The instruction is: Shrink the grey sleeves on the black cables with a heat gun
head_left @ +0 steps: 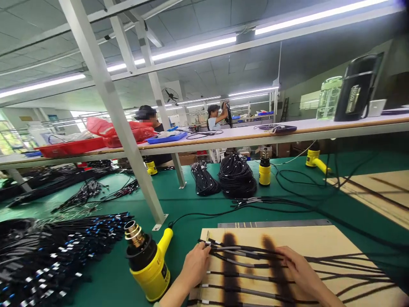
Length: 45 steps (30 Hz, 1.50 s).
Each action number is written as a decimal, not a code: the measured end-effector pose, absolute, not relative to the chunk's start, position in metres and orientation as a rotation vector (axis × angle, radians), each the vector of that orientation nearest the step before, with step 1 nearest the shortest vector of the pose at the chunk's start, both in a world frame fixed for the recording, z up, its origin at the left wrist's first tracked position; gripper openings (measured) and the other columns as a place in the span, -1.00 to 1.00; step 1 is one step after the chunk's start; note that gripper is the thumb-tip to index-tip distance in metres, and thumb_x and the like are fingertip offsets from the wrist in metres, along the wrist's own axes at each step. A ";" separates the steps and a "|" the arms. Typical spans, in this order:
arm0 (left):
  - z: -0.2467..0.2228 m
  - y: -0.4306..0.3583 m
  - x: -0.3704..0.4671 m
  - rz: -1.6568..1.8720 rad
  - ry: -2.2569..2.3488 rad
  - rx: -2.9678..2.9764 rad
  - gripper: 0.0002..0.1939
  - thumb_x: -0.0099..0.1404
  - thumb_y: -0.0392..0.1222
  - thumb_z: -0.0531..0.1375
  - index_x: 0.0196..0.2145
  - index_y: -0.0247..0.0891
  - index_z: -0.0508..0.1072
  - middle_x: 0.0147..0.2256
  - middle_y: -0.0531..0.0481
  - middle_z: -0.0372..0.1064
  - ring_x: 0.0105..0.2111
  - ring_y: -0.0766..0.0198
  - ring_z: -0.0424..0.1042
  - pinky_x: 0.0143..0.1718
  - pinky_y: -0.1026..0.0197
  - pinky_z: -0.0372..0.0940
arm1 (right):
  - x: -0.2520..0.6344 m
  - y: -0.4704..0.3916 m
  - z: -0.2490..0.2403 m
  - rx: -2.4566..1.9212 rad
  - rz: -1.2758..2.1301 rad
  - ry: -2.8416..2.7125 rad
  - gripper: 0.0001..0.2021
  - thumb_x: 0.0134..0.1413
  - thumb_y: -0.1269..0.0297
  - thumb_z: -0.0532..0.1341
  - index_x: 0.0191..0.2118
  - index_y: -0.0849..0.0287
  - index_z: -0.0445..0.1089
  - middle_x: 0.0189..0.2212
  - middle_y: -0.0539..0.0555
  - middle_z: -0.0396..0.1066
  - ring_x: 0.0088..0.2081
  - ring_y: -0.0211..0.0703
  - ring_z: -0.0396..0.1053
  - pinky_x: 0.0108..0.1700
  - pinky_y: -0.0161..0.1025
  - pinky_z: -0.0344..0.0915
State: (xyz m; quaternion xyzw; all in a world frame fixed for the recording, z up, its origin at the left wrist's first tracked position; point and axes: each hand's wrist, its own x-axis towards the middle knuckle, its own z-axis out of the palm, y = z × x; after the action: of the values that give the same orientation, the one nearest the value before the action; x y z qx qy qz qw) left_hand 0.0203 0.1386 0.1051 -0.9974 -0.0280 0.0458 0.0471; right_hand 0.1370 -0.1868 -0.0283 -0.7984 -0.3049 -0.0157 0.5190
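Note:
My left hand [196,264] has its fingers closed on the connector ends of several black cables [246,250], near the left edge of a pale wooden board [297,233]. Farther along the same cables, my right hand [300,268] grips them between thumb and fingers; its grip is partly hidden. Grey sleeves cover parts of the cables. Below this group, more sleeved cables [249,277] lie side by side across the board, over two dark scorch bands. Their tails run off to the right.
A yellow heat gun [150,273] stands nozzle-up left of the board. Many cable bundles [41,260] cover the left bench. Behind are a metal ruler [281,223], coiled cables [236,175] and another heat gun [264,168]. A white post [118,115] rises at left. Two people are beyond the shelf.

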 end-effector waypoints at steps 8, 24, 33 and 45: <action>0.101 0.136 0.037 0.157 0.041 -3.050 -0.77 0.21 -0.37 0.00 -0.41 -0.23 0.43 -0.21 -0.07 0.33 -0.13 0.14 0.27 -0.19 0.17 0.18 | 0.137 -0.198 -0.013 -2.010 -0.098 -0.644 -0.84 -0.06 0.43 0.00 -0.43 0.15 0.32 -0.48 0.05 0.40 -0.41 -0.13 0.36 -0.32 -0.22 0.29; 0.094 0.125 0.047 0.168 0.020 -2.976 -0.70 0.27 -0.44 -0.10 -0.21 -0.31 0.38 -0.15 -0.19 0.34 -0.07 0.02 0.26 -0.12 0.01 0.17 | 0.114 -0.145 0.003 -2.271 0.052 -0.993 -0.83 0.03 0.52 0.02 -0.34 0.17 0.30 -0.30 0.11 0.36 -0.23 -0.08 0.34 -0.18 -0.20 0.26; 0.096 0.130 0.024 0.175 0.117 -3.061 -0.74 0.27 -0.38 -0.03 -0.29 -0.18 0.42 -0.28 -0.05 0.37 -0.15 0.12 0.31 -0.19 0.13 0.17 | 0.114 -0.167 -0.018 -2.129 0.169 -0.879 -0.91 0.10 0.38 0.00 -0.32 0.10 0.22 -0.33 0.04 0.37 -0.27 -0.15 0.37 -0.20 -0.26 0.27; 0.101 0.149 0.015 0.121 -0.065 -3.196 -0.77 0.15 -0.44 -0.01 -0.32 -0.26 0.37 -0.27 -0.07 0.38 -0.19 0.19 0.33 -0.21 0.24 0.18 | 0.115 -0.162 -0.026 -2.100 0.157 -0.927 -0.89 0.13 0.37 -0.02 -0.35 0.12 0.22 -0.37 0.04 0.35 -0.31 -0.15 0.34 -0.23 -0.24 0.24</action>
State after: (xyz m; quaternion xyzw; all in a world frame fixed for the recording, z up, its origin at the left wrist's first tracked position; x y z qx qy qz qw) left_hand 0.0148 0.1485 0.1015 -0.9987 -0.0203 0.0377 -0.0288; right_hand 0.1153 -0.1621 -0.0257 -0.8331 -0.3680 0.0624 0.4082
